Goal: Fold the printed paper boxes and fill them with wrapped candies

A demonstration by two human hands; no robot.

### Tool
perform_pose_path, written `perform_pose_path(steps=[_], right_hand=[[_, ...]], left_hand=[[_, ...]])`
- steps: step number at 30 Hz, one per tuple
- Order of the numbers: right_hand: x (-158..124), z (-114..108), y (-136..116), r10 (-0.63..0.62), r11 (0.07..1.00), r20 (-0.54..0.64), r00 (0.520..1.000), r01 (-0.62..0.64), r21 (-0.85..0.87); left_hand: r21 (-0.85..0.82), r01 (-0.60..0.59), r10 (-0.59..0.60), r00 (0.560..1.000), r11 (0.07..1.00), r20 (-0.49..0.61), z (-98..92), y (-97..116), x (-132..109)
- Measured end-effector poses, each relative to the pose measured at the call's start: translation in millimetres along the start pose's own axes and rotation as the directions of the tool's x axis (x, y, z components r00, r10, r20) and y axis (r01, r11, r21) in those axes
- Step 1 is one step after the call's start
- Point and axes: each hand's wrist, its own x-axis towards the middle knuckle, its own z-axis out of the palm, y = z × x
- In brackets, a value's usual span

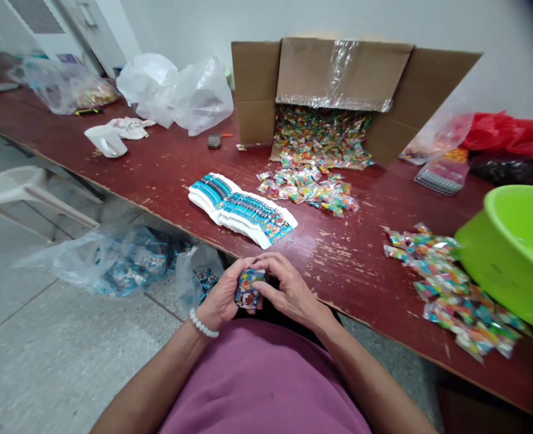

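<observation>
left hand point(218, 298) and right hand point(288, 289) are close together, both clamped on a small printed packet point(249, 289) held over the lap (white bead bracelet point(203, 323) on the left wrist), just off the edge of the worn red table point(352, 271).

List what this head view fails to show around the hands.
Head view:
- Small blue printed packet: partly hidden by the left hand and right hand.
- Lime-green plastic basin: cut off by the right edge.
- Clear plastic bag on the floor: contents blurred by the film.
- Stacked blue-and-white printed cards: print too small to read.
</observation>
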Motion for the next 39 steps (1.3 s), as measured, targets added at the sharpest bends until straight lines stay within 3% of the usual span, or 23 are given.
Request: perform_pose_path(steps=[3, 5, 8, 12, 14, 15, 17, 19, 22, 25, 27, 29, 31, 33, 36, 39], right_hand=[[-2, 14, 6, 0.034, 0.993, 0.071, 0.997, -0.026, -0.113], [-2, 24, 8, 0.076, 0.993, 0.062, 0.995, -0.071, -0.09], [1, 33, 9, 0.14, 0.982, 0.022, 0.99, -0.141, 0.127], [5, 30, 7, 0.27, 0.88, -0.002, 0.963, -0.246, 0.406], [5, 23, 6, 0.316, 0.867, -0.045, 0.948, -0.269, 0.42], [4, 18, 7, 0.321, 0.873, -0.062, 0.945, -0.27, 0.406], [1, 8, 10, 0.319, 0.889, -0.087, 0.944, -0.265, 0.374], [-3, -2, 15, 0.333, 0.891, -0.115, 0.936, -0.273, 0.362], [-7, -11, 26, 0.393, 0.873, -0.153, 0.907, -0.316, 0.371], [-8, -11, 38, 0.445, 0.851, -0.161, 0.881, -0.36, 0.382], [-8, -8, 44, 0.458, 0.854, -0.167, 0.873, -0.38, 0.355], [-9, -6, 46, 0.451, 0.871, -0.188, 0.873, -0.384, 0.307], [-12, -6, 45, 0.433, 0.887, -0.203, 0.878, -0.375, 0.269], [-15, -6, 43, 0.427, 0.891, -0.2, 0.882, -0.372, 0.261], [-11, -12, 47, 0.48, 0.855, -0.179, 0.859, -0.414, 0.312], [11, -30, 61, 0.471, 0.881, -0.328, 0.819, -0.419, 0.219]], left_hand=[[-0.026, -0.021, 0.019, 0.997, 0.999, -0.075, -11.8, -6, -1], [-0.078, -0.013, 0.006, 0.996, 0.997, -0.087, -17.2, -10, -2], [-0.127, -0.068, 0.058, 0.995, 0.99, -0.077, -16.9, -12, -4], [-0.008, -0.137, 0.137, 0.99, 0.991, -0.039, -17.7, -3, -8], [0.1, -0.182, 0.193, 0.974, 0.978, -0.121, -29.4, 2, -9], [0.186, -0.215, 0.251, 0.948, 0.959, -0.194, -38.9, 4, -9], [0.459, -0.252, 0.422, 0.85, 0.852, -0.316, -63.0, 7, -9], [0.702, -0.224, 0.587, 0.74, 0.676, -0.33, -87.2, 10, -9], [0.821, -0.204, 0.699, 0.654, 0.533, -0.291, -103.4, 17, -8], [0.896, -0.259, 0.798, 0.583, 0.361, -0.153, -81.8, 28, 3], [0.955, -0.282, 0.854, 0.516, 0.097, 0.065, -52.9, 36, 18], [0.954, -0.233, 0.803, 0.522, -0.19, 0.287, -22.7, 41, 36], [0.915, -0.124, 0.725, 0.573, -0.384, 0.382, 1.5, 43, 54], [0.875, -0.015, 0.682, 0.62, -0.484, 0.388, 16.5, 40, 67], [0.834, 0.075, 0.66, 0.651, -0.547, 0.374, 23.8, 34, 76], [0.819, 0.107, 0.66, 0.654, -0.563, 0.369, 23.1, 30, 76]])
